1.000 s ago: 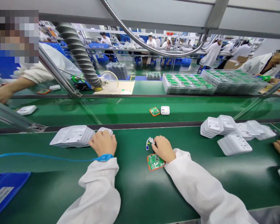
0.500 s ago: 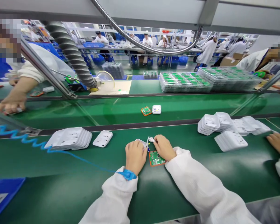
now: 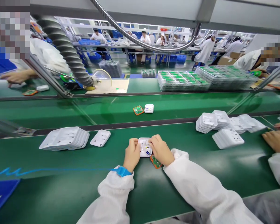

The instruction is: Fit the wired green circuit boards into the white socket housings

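A small white plastic housing (image 3: 145, 151) lies open side up on the green bench, with blue and yellow bits inside it. My left hand (image 3: 132, 154), a blue strap round its wrist, grips the housing's left edge. At its upper right, the closed fingers of my right hand (image 3: 161, 150) reach over the rim; whatever is between the fingertips is hidden. Partly covered by that hand, a green circuit board (image 3: 156, 161) in an orange frame lies at the housing's lower right.
White covers are stacked at left (image 3: 65, 138), with a single cover (image 3: 100, 138) beside them. More stacked covers (image 3: 227, 138) stand at right, near another person's hand (image 3: 275, 140). Beyond the dark rail lie another board (image 3: 138, 110) and housing (image 3: 149, 108). A blue coiled cord (image 3: 60, 169) runs to my wrist.
My left hand has shifted from over the housing to its left edge, uncovering the inside. My right hand, which held a white cable, is now at the housing's upper right. The board has turned.
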### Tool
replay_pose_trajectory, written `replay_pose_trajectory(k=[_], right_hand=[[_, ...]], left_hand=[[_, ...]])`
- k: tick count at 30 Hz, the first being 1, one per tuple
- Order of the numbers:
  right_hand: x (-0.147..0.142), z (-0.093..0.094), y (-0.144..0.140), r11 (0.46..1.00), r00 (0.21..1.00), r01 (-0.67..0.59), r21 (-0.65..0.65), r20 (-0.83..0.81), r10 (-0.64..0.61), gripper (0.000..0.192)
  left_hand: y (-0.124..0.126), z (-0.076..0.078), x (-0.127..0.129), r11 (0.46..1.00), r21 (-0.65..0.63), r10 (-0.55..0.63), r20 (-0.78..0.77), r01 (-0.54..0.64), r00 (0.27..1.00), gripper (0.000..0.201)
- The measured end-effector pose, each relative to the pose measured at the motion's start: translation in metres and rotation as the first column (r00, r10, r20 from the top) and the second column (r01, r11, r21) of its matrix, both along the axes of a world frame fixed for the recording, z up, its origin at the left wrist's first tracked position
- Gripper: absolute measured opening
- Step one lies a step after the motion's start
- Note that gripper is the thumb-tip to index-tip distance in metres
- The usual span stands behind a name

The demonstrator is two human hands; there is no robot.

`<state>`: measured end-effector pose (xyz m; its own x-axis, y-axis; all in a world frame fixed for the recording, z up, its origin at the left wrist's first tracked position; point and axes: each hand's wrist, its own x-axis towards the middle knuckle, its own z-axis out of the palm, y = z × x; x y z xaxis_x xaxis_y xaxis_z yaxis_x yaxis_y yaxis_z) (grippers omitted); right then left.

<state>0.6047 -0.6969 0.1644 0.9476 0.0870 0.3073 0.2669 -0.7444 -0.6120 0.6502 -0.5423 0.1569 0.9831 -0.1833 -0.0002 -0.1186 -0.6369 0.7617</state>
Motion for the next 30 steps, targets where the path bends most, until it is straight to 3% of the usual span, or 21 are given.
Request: replay_pose_trajectory(k=[1, 3, 6, 12, 17, 20, 23, 26, 30], right_hand=[[0.001, -0.001, -0.002, 1.0, 1.0, -0.006, -0.025, -0.001, 0.006, 0.015], [0.003, -0.003, -0.005, 0.997, 1.0, -0.03, -0.065, 0.004, 0.03, 0.016], [0.005, -0.003, -0.008, 0.993, 1.0, -0.025, -0.112, 0.011, 0.027, 0.018], [0.006, -0.003, -0.009, 0.991, 0.992, -0.084, -0.103, 0.085, 0.092, 0.019], [0.008, -0.004, -0.009, 0.993, 0.994, 0.005, -0.119, 0.105, 0.007, 0.017], [0.007, -0.004, -0.006, 0.993, 0.994, -0.004, -0.119, 0.106, 0.017, 0.015], [0.005, -0.004, -0.002, 0.993, 0.993, -0.032, -0.115, 0.111, 0.045, 0.012], [0.005, -0.001, 0.0, 0.997, 0.992, -0.065, -0.048, 0.11, 0.07, 0.008], [0.01, 0.004, -0.007, 0.986, 1.0, -0.004, 0.168, -0.021, 0.007, 0.023]], left_hand=[[-0.001, -0.001, -0.002, 0.989, -0.146, -0.039, -0.073, 0.028, 0.997, 0.028], [-0.003, -0.003, -0.004, 0.9, -0.435, -0.135, -0.2, 0.035, 0.97, 0.043], [-0.003, -0.002, -0.005, 0.786, -0.619, -0.215, -0.288, -0.01, 0.933, 0.049], [-0.004, 0.001, -0.007, 0.741, -0.666, -0.218, -0.359, -0.085, 0.907, 0.062], [-0.008, 0.006, -0.014, 0.694, -0.715, -0.267, -0.364, -0.084, 0.892, 0.061], [-0.011, 0.006, -0.017, 0.667, -0.729, -0.204, -0.38, -0.156, 0.902, 0.063], [-0.012, 0.002, -0.017, 0.649, -0.732, -0.158, -0.397, -0.208, 0.904, 0.047], [-0.012, -0.002, -0.016, 0.668, -0.716, -0.125, -0.377, -0.203, 0.917, 0.03], [-0.011, -0.003, -0.016, 0.739, -0.662, -0.056, -0.248, -0.126, 0.967, 0.026]])
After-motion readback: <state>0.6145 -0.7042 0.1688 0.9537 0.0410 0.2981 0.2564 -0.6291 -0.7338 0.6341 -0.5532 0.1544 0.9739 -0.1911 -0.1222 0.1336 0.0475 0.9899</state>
